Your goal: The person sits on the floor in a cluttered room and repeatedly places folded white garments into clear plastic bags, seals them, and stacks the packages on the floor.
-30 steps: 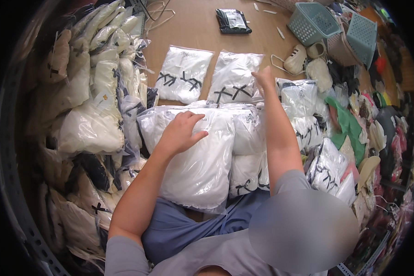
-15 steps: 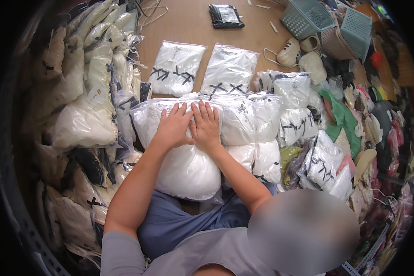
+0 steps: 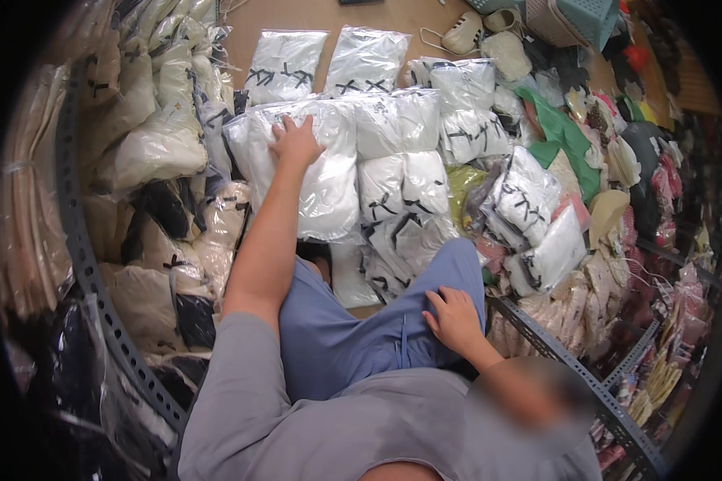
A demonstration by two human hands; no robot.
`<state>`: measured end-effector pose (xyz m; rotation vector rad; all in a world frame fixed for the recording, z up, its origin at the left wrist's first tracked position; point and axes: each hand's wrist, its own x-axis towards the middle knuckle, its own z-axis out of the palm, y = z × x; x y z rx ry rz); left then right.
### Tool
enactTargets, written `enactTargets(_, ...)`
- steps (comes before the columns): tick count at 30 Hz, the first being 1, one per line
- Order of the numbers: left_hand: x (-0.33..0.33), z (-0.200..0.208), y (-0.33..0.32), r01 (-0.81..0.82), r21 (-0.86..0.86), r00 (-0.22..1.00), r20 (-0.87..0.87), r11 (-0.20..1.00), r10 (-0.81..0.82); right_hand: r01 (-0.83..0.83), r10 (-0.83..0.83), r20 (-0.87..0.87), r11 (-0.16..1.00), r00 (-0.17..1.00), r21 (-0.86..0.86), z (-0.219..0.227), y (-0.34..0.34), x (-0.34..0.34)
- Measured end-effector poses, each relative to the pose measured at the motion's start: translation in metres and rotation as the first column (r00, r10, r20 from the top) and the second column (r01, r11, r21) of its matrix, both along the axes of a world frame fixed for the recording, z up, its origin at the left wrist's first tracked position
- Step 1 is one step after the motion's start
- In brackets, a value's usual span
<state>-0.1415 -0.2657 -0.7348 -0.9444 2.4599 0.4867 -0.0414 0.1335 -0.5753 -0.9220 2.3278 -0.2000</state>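
My left hand [image 3: 295, 143] lies with fingers spread on the upper part of a large clear bag of white soft goods [image 3: 329, 188], which bulges toward my lap. Away from the bags, my right hand [image 3: 455, 319] rests on my blue-trousered thigh, its fingers apart and nothing in them. Beside the large bag stand more packed white bags [image 3: 399, 120], some with black ribbon bows. Farther off, two flat white packets [image 3: 287, 64] lie side by side on the wooden surface.
Bagged cream goods [image 3: 164, 120] are heaped on the left behind a perforated metal rail [image 3: 96, 280]. On the right are a green cloth [image 3: 565, 144], a pale shoe [image 3: 462, 34], plastic baskets [image 3: 565, 20] and another metal rail [image 3: 569, 369].
My right hand has left the large bag and come down to my thigh. My left hand stays on the bag, fingers now more spread. The view has shifted, showing more of my lap.
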Motion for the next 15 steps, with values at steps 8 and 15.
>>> enactTargets(8,0.137,0.029,0.199,0.522,0.246,0.848,-0.045,0.817,-0.528,0.288,-0.239,0.248,0.940,0.939,-0.186,0.126,0.060,0.059)
enactTargets(15,0.254,0.295,0.320,-0.140,0.422,0.895,-0.333,0.896,0.297,-0.153,0.207,0.075,0.883,0.975,-0.445,0.267,0.079,0.064)
